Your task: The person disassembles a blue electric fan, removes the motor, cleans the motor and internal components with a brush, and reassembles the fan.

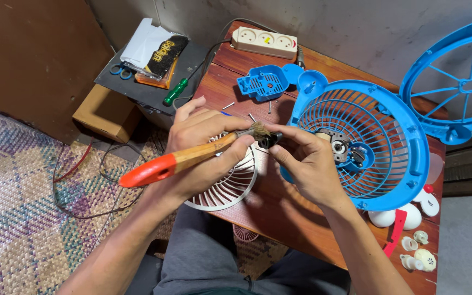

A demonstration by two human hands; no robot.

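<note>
The left hand (203, 134) gripped a wooden paintbrush (192, 157) with an orange handle end, its bristles on a small dark part (269, 141) pinched in the right hand (307, 164). Both hovered over the reddish tabletop (279, 202), above a white fan grille (228, 188) and beside a blue fan guard (381, 145) (a white power strip (264, 42) lay at the far edge).

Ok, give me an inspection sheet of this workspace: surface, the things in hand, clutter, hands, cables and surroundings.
Surface: reddish wooden table, worn.
Things in hand: wooden brush with orange-tipped handle; small dark part at its bristles.
Clutter: blue plastic fan grille with motor, white slatted fan guard, blue slotted cover, loose screws, white plastic caps, green-handled screwdriver.
Hands: left hand grips the brush; right hand pinches the dark part in its fingers.
Cables: cream power strip with grey lead; thin wires on the floor.
Surroundings: woven floor mat, cardboard box, second blue grille against the wall.
</note>
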